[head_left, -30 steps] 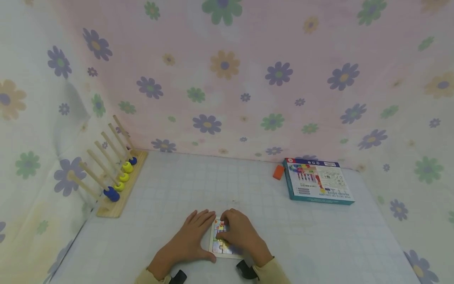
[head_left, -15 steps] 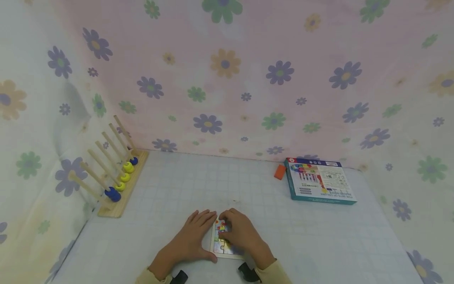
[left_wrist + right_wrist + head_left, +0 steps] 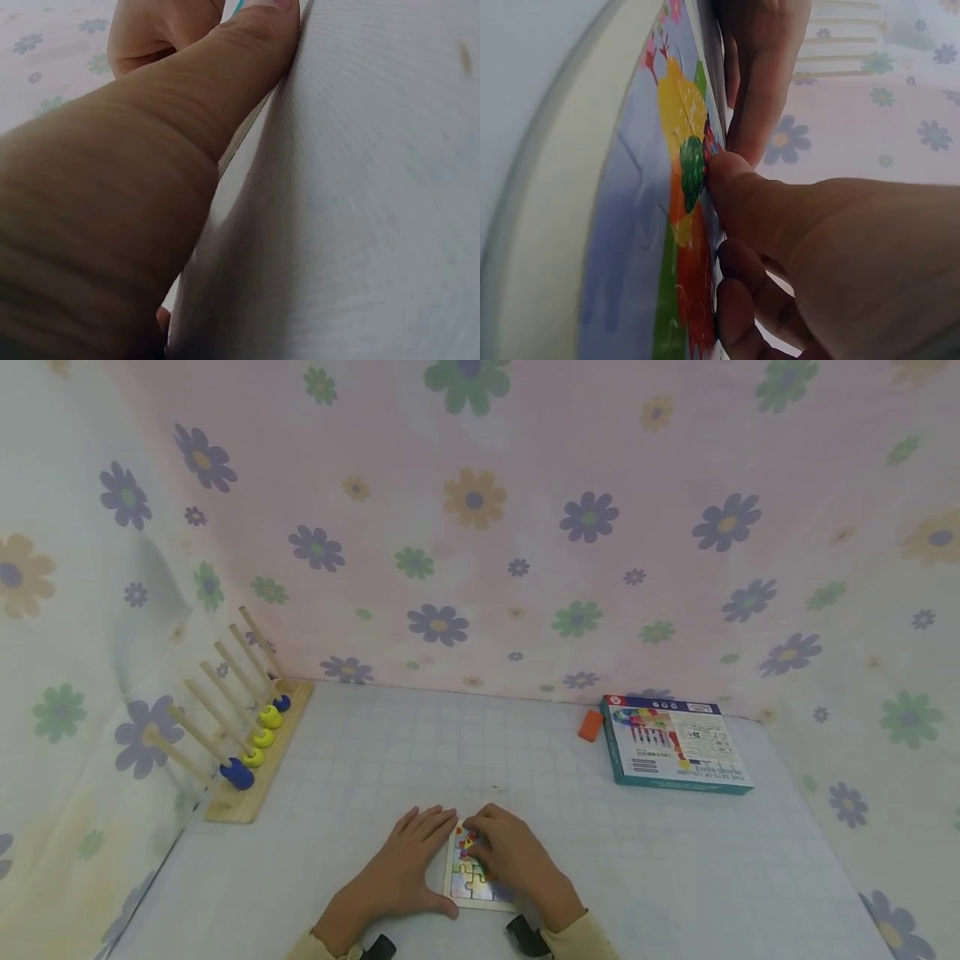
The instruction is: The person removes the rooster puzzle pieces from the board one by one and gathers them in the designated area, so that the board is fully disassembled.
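Observation:
A small jigsaw puzzle (image 3: pixel 463 883) with brightly printed pieces lies in a pale-rimmed tray (image 3: pixel 480 905) near the front of the table. Flat beside its left edge rests my left hand (image 3: pixel 397 870), fingers straight and thumb spread toward the near corner. The left wrist view shows the thumb (image 3: pixel 255 37) against the table by the tray's side. My right hand (image 3: pixel 517 858) bends over the puzzle's upper right, covering that part. Up close in the right wrist view, the thumb and curled fingers (image 3: pixel 739 262) pinch at a puzzle piece; its outline is mostly hidden.
A wooden peg stand (image 3: pixel 273 752) with blue and yellow beads stands at the left. At the back right lies a flat printed box (image 3: pixel 678 743), with an orange block (image 3: pixel 590 725) beside it. Flowered cloth walls surround the table.
My right thumb has drawn up and in toward the fingers, uncovering more of the puzzle's lower pieces. The left hand stays put.

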The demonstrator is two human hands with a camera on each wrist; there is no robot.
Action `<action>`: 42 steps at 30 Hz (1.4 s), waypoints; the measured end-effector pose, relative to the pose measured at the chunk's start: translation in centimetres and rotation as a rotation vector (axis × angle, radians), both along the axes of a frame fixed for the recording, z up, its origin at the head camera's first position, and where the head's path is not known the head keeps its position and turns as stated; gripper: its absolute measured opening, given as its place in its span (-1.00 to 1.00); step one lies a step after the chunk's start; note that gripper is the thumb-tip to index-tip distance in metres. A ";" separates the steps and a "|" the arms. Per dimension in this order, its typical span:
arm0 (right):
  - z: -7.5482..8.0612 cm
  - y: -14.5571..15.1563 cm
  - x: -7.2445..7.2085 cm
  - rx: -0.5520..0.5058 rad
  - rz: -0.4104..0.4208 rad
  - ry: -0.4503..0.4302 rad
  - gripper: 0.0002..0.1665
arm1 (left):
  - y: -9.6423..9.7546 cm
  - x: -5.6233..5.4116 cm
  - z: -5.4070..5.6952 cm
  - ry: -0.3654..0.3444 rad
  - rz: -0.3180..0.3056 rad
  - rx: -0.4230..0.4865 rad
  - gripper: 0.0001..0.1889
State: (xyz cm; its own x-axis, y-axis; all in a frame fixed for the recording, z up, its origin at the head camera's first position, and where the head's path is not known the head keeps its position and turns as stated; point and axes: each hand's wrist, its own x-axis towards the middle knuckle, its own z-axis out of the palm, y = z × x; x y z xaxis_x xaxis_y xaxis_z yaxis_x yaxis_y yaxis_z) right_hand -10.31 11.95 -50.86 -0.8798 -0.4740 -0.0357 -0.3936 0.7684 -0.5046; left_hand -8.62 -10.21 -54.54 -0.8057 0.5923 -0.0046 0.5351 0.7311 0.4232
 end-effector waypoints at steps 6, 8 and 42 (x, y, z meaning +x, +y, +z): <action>-0.3 0.0 0.3 0.014 -0.002 0.049 -0.66 | 0.0 -0.1 0.0 0.004 -0.004 0.009 0.35; -0.4 0.0 0.3 0.007 -0.010 0.046 -0.67 | 0.0 -0.1 -0.1 0.006 -0.005 0.012 0.35; 0.0 -2.2 -13.6 -0.124 -0.070 0.051 -0.67 | 0.0 -0.1 -0.3 -0.016 0.022 0.003 0.39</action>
State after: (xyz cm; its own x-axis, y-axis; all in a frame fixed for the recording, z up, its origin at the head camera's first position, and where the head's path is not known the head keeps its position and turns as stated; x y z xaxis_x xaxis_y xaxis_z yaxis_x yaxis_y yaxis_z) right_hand -23.88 9.79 -50.90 -0.9099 -0.4097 0.0649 -0.3689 0.7277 -0.5783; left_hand -8.67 -10.21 -54.79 -0.8183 0.5745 -0.0159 0.5120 0.7412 0.4341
